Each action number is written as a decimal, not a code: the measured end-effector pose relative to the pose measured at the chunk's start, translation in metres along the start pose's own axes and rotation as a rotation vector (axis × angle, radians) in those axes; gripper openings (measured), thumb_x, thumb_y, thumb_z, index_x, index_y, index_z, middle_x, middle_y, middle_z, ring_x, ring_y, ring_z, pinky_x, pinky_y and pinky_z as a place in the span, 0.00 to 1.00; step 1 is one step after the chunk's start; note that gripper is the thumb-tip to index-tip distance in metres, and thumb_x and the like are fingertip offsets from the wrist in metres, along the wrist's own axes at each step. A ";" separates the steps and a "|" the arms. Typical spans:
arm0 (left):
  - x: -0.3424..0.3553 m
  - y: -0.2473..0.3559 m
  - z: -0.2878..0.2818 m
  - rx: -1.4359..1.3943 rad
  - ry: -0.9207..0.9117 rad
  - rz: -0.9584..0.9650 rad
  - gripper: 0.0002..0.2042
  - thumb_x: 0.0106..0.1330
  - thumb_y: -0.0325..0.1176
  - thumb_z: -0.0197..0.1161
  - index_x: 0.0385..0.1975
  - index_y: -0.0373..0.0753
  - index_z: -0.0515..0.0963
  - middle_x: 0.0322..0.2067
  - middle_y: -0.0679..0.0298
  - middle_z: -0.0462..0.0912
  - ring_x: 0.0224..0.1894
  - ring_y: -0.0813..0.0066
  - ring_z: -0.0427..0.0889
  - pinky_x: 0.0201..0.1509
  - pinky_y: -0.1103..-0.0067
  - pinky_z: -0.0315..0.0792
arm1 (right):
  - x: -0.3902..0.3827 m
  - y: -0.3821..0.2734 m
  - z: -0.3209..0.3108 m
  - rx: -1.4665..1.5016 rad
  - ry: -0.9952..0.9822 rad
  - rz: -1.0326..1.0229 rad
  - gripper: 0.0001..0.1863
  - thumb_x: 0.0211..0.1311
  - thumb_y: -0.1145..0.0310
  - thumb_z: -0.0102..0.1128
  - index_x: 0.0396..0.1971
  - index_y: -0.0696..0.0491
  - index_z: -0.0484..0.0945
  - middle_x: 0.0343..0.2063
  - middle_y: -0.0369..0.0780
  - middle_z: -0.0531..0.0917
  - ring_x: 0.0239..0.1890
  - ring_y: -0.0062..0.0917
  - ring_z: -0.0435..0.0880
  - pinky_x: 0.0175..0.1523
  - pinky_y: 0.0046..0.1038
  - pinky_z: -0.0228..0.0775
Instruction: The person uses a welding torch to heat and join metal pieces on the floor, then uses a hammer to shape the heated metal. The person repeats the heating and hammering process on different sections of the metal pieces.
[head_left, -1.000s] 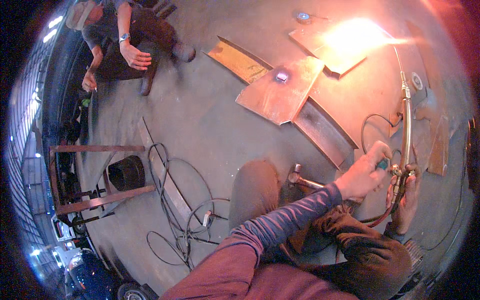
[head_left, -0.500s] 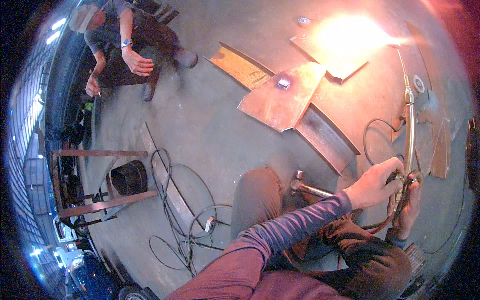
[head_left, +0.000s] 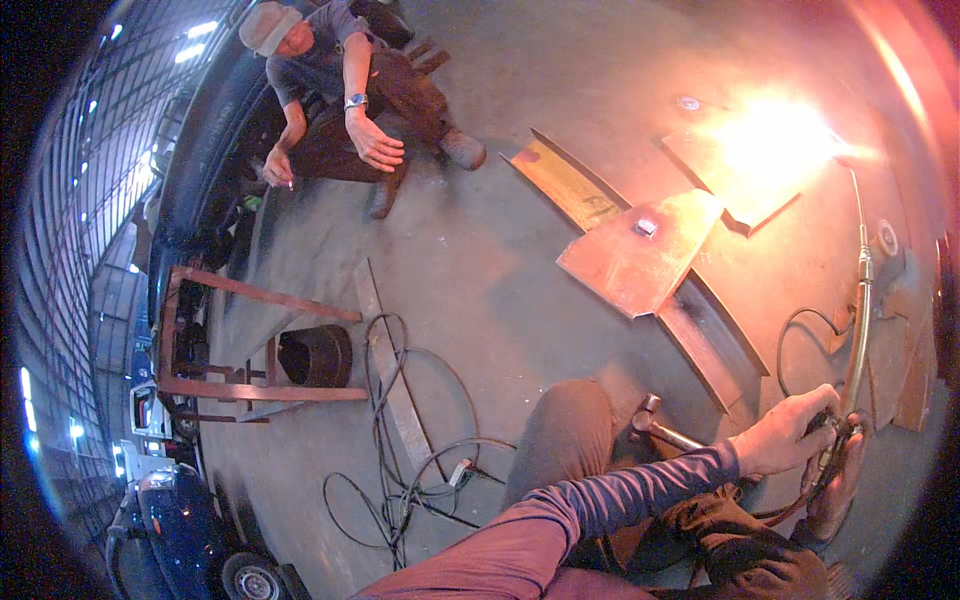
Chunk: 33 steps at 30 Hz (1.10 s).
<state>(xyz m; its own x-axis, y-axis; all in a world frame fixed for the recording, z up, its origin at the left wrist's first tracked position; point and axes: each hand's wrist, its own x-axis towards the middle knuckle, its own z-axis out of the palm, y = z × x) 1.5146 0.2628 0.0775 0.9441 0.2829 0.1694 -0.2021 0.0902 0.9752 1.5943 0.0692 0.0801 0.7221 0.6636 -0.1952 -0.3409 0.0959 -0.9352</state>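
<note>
Torch (head_left: pixel 857 330): one, right side, tip pointing far; glare (head_left: pixel 778 140) beside tip, over far plate (head_left: pixel 738 200).
Right hand (head_left: pixel 843 488): fingers clamped around torch's near end.
Left hand (head_left: pixel 785 432): fingers pinched together at valve fittings (head_left: pixel 852 426); exact contact hidden from us.
Handling, we judge: brace right-handed, turn valves in small increments, keep hose (head_left: pixel 783 516) slack, tip away from us.

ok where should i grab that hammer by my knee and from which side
By its straight metallic handle, just behind the hammer head, probably from above on the far side: that stretch shows bare, while your left sleeve crosses on the near side and hides the rest.
</note>
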 end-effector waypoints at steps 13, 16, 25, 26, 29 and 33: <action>0.003 0.004 -0.002 0.108 -0.040 -0.083 0.13 0.66 0.27 0.61 0.50 0.36 0.73 0.40 0.52 0.82 0.47 0.56 0.84 0.50 0.68 0.77 | 0.010 -0.020 0.024 -0.514 0.237 -0.013 0.17 0.79 0.53 0.43 0.52 0.50 0.69 0.37 0.38 0.78 0.34 0.21 0.77 0.37 0.23 0.69; 0.003 0.009 -0.006 0.048 -0.037 -0.102 0.13 0.68 0.31 0.62 0.49 0.37 0.72 0.41 0.48 0.81 0.47 0.47 0.83 0.50 0.64 0.75 | 0.014 -0.027 0.039 -0.280 0.190 0.026 0.12 0.79 0.56 0.42 0.49 0.48 0.67 0.31 0.38 0.78 0.23 0.20 0.75 0.26 0.21 0.67; 0.002 0.007 -0.005 0.088 -0.056 -0.140 0.15 0.70 0.36 0.62 0.51 0.37 0.74 0.43 0.52 0.84 0.48 0.57 0.84 0.53 0.67 0.76 | 0.014 -0.027 0.055 -0.054 0.176 0.012 0.12 0.79 0.55 0.43 0.50 0.47 0.65 0.22 0.39 0.77 0.09 0.21 0.70 0.12 0.21 0.60; 0.001 0.007 -0.006 0.088 -0.056 -0.141 0.15 0.70 0.37 0.62 0.51 0.37 0.74 0.43 0.52 0.83 0.48 0.57 0.84 0.53 0.67 0.76 | 0.014 -0.026 0.056 -0.046 0.173 0.010 0.13 0.79 0.55 0.43 0.50 0.47 0.65 0.21 0.38 0.77 0.09 0.21 0.70 0.12 0.21 0.60; 0.001 0.008 -0.006 0.077 -0.010 -0.108 0.13 0.69 0.35 0.64 0.47 0.36 0.73 0.39 0.49 0.84 0.45 0.49 0.85 0.48 0.65 0.77 | 0.014 -0.027 0.057 -0.038 0.150 0.012 0.13 0.79 0.54 0.44 0.50 0.47 0.65 0.21 0.38 0.76 0.09 0.21 0.70 0.12 0.21 0.60; 0.003 0.012 -0.009 0.086 -0.052 -0.192 0.16 0.70 0.39 0.64 0.50 0.37 0.75 0.43 0.53 0.83 0.48 0.59 0.84 0.52 0.68 0.76 | 0.014 -0.025 0.051 -0.073 0.100 -0.012 0.15 0.78 0.51 0.45 0.51 0.47 0.65 0.21 0.37 0.77 0.10 0.19 0.71 0.13 0.20 0.61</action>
<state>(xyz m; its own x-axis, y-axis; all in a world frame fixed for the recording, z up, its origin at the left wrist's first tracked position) 1.5122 0.2737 0.0881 0.9758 0.2183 -0.0156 0.0036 0.0551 0.9985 1.5824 0.1140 0.1159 0.7833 0.5855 -0.2089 -0.2901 0.0469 -0.9559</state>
